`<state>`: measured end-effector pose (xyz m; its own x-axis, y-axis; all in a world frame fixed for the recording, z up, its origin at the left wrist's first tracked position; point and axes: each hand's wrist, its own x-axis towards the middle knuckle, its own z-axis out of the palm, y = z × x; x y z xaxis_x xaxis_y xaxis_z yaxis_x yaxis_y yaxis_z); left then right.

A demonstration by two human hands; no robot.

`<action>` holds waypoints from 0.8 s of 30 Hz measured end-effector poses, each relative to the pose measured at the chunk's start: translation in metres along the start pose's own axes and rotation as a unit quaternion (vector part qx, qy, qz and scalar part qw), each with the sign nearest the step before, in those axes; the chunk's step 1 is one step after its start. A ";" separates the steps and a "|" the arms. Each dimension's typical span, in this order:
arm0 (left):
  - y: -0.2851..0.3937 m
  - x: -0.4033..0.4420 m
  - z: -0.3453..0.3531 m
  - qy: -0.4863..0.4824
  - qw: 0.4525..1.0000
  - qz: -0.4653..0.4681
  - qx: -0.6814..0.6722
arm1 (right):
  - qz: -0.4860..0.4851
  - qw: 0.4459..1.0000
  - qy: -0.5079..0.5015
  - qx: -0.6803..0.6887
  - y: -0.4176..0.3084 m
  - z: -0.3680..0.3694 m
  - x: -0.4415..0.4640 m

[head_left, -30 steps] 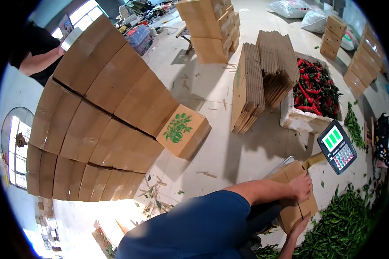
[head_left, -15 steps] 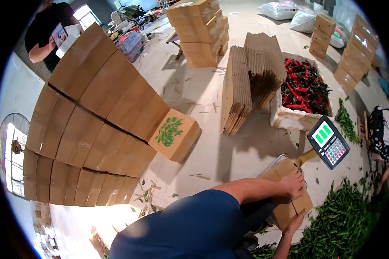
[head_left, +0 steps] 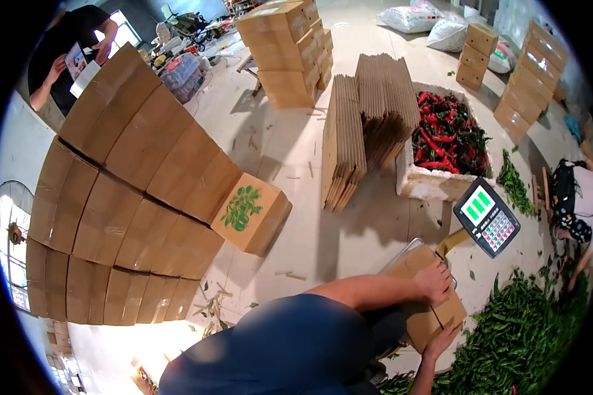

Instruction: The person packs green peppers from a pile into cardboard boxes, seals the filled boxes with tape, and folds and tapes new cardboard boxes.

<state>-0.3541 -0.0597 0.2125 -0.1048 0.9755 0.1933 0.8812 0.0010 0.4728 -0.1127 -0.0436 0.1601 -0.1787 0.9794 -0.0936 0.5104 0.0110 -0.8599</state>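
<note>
Low on the right, a cardboard box (head_left: 418,266) with a dark seam between its flaps lies beside the scale. My left hand (head_left: 433,283) comes in from the blue sleeve and presses on the box top with curled fingers. Along the box's lower right edge, my right hand (head_left: 441,341) grips the cardboard, its fingers close together. The lit scale display (head_left: 486,217) stands just above and right of both hands. Part of the metal scale platform (head_left: 402,253) shows beside the box.
Stacked boxes (head_left: 125,191) fill the left, with a printed box (head_left: 250,214) beside them. Flattened cartons (head_left: 369,118) stand near a foam crate (head_left: 435,183) of red peppers. Green peppers (head_left: 507,329) cover the lower right floor. One person (head_left: 66,59) holds a picture; another person (head_left: 576,197) bends at right.
The scene has shifted left in view. Both hands remain on the box with little change. The person at upper left has raised a second hand, and the person at right shows more.
</note>
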 end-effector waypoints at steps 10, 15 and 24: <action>-0.002 0.002 0.009 0.051 0.998 0.021 0.006 | -0.142 0.898 -0.008 -0.416 -0.043 0.005 0.014; -0.005 0.003 0.013 0.046 0.999 0.023 0.008 | -0.152 0.907 -0.053 -0.390 -0.062 0.007 0.020; -0.002 0.004 0.015 0.026 1.000 0.011 0.008 | -0.116 0.952 -0.046 -0.279 -0.060 0.008 0.029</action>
<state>-0.3497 -0.0529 0.1990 -0.1094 0.9627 0.2474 0.8906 -0.0156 0.4546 -0.1556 -0.0175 0.2051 -0.4006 0.9163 -0.0001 0.8111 0.3546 -0.4652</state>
